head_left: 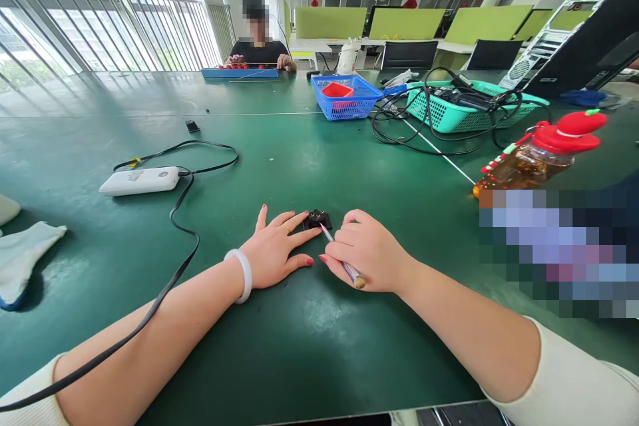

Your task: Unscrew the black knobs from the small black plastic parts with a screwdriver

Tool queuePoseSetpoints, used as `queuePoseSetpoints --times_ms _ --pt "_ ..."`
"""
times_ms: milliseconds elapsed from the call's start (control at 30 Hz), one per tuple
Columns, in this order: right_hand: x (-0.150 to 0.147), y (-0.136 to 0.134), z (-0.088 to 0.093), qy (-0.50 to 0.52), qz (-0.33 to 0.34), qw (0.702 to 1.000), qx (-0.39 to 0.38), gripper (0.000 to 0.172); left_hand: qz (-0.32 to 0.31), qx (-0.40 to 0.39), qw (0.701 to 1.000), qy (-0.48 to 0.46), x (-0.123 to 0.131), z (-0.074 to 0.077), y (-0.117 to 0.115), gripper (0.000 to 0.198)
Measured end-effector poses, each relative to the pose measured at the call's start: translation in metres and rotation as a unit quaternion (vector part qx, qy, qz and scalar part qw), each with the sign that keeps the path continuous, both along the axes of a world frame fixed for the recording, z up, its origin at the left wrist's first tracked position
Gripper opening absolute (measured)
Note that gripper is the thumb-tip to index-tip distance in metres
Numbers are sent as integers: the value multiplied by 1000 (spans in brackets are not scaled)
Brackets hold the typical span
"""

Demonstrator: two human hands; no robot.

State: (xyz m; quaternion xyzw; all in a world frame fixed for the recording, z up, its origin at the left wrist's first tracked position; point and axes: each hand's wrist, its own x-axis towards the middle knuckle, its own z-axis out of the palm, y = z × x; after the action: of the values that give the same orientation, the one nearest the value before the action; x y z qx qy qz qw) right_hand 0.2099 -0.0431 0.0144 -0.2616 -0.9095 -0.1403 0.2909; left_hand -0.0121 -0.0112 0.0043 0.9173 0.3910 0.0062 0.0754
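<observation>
My left hand [277, 247] lies with its fingers spread on the green table [319, 373]. Its index and middle fingertips rest at the left and near edges of a small black part [318, 218]. In my right hand [372, 249] is a slim silver screwdriver [355, 274] with a brassy butt end, gripped like a pen and tilted. The tool's tip meets the near side of the black part, whose details are too small to make out.
A white power bank [140, 181] trails a black cable across my left forearm. Another small black piece [192, 126] lies beyond it. Farther off are a blue basket [344, 103], a teal basket [444, 116] with cables, a red-capped bottle [542, 153], and a seated person [259, 52].
</observation>
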Motion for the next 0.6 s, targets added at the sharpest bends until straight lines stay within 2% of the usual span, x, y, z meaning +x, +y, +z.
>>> queuePoseSetpoints --times_ms 600 --pt "0 0 -2 3 -1 1000 5 31 2 -1 1000 -3 -1 -1 0 56"
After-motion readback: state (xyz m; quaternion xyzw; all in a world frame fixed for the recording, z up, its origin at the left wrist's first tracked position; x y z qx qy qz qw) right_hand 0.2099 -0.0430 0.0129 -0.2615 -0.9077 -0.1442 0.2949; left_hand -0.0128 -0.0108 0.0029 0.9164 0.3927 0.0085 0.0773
